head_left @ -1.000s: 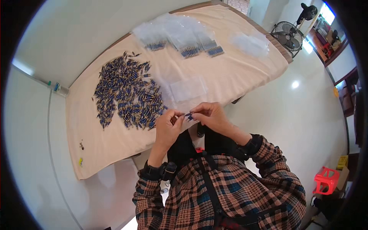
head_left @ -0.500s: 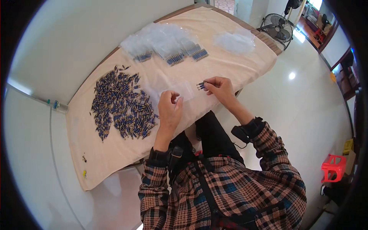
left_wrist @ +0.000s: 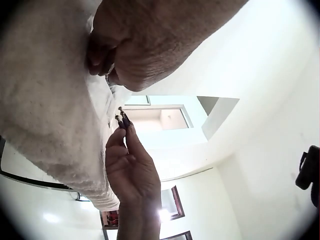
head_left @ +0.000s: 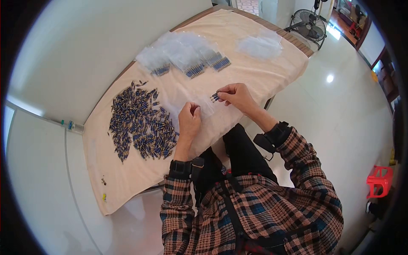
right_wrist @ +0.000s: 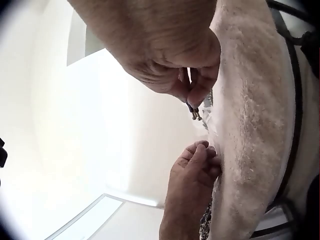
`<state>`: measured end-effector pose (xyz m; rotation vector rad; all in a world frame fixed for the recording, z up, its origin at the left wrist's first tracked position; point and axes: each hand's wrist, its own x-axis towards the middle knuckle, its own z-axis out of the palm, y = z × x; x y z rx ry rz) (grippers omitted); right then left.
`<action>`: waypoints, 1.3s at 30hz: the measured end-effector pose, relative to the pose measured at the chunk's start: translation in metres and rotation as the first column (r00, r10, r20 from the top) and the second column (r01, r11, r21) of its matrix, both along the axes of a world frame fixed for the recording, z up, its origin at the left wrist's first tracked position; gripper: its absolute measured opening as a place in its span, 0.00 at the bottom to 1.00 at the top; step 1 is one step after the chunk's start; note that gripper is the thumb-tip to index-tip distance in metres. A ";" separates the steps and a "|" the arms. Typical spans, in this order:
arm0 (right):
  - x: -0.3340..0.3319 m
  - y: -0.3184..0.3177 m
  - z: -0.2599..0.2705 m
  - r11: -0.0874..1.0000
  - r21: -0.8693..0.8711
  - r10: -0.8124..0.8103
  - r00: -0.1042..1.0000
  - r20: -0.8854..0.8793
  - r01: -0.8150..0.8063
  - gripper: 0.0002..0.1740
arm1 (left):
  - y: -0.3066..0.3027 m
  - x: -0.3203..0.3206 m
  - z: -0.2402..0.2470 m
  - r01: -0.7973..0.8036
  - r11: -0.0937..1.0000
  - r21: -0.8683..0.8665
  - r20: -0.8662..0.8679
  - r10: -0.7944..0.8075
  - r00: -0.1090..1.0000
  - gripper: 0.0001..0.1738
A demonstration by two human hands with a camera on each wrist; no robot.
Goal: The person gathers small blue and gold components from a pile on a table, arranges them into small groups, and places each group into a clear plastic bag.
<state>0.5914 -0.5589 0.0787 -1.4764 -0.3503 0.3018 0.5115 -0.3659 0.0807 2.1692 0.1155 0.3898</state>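
Observation:
Between thumb and fingers my right hand (head_left: 238, 98) pinches a few small blue rods with brass-coloured ends (head_left: 214, 97), which point left. In the right wrist view, the brass ends (right_wrist: 196, 116) stick out past the fingertips. My left hand (head_left: 189, 123) has its thumb and fingers drawn together at the near edge of a clear plastic bag (head_left: 207, 109), pinching it low over the cloth. The rods are close above the bag, to the right of the left hand. A large loose heap of the same rods (head_left: 142, 123) lies left of the left hand.
Filled clear bags (head_left: 182, 49) with rows of rods lie toward the back of the cloth-covered table (head_left: 250, 72). A stack of flat clear bags (head_left: 260, 44) lies at the back right. Small bits, one a yellow piece (head_left: 104, 197), lie at the front left corner.
The hands have parted from their meeting point near the table edge. The right hand carried the rods over the table; the left hand went to the bag and stays there.

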 end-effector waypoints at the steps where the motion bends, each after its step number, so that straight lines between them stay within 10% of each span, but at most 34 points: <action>1: 0.001 -0.001 -0.001 1.000 0.011 0.015 1.000 -0.005 -0.015 0.11 | 0.000 0.000 -0.001 0.000 1.000 0.000 -0.001 0.000 1.000 0.06; 10: 0.008 -0.001 -0.004 0.982 -0.051 0.179 0.983 -0.031 -0.180 0.11 | 0.000 0.009 -0.005 0.085 0.996 -0.004 -0.061 -0.085 0.994 0.06; 29: 0.017 0.012 -0.010 0.993 0.056 -0.105 0.994 0.035 0.103 0.11 | -0.014 0.007 0.006 -0.006 0.999 -0.038 -0.085 0.003 0.996 0.15; 36: 0.012 0.007 -0.016 0.991 0.094 -0.100 0.994 0.047 0.096 0.11 | -0.047 0.019 0.023 -0.169 0.817 0.551 -0.131 0.285 0.950 0.23; 39: 0.012 0.007 -0.015 0.993 0.088 -0.079 0.996 0.038 0.075 0.11 | -0.046 0.019 0.025 -0.153 0.825 0.544 -0.157 0.279 0.947 0.20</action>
